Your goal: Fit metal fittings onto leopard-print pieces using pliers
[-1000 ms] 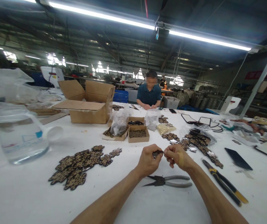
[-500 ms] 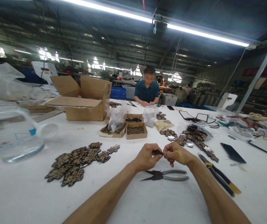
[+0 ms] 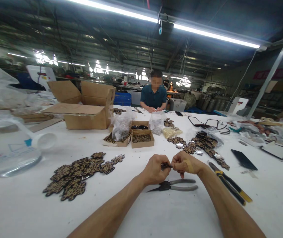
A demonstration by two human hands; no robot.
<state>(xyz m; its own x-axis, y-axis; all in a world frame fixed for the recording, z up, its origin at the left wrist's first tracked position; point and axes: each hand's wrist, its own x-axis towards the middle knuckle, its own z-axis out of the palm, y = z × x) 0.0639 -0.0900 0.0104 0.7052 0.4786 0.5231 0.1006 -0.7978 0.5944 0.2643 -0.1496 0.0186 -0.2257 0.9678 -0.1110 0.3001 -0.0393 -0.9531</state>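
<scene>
My left hand [image 3: 156,169] and my right hand [image 3: 184,164] meet above the white table [image 3: 141,211], both pinching one small dark piece [image 3: 166,165] between their fingertips. A tan plaster wraps a finger of my right hand. Grey-handled needle-nose pliers [image 3: 174,186] lie on the table just below my hands. A heap of leopard-print flower-shaped pieces [image 3: 78,171] lies to the left. Another heap of leopard-print pieces [image 3: 203,145] lies to the right, some showing silver backs.
Yellow-and-black pliers [image 3: 230,187] lie right of my right arm. Small cardboard trays [image 3: 133,138] of parts and plastic bags sit ahead, an open carton [image 3: 84,107] behind them. A clear jug [image 3: 6,145] stands left. A person in a dark shirt [image 3: 153,96] works across the table.
My hands stay together on the small piece, with only slight finger movement. The view has shifted a little, so everything on the table sits slightly further left.
</scene>
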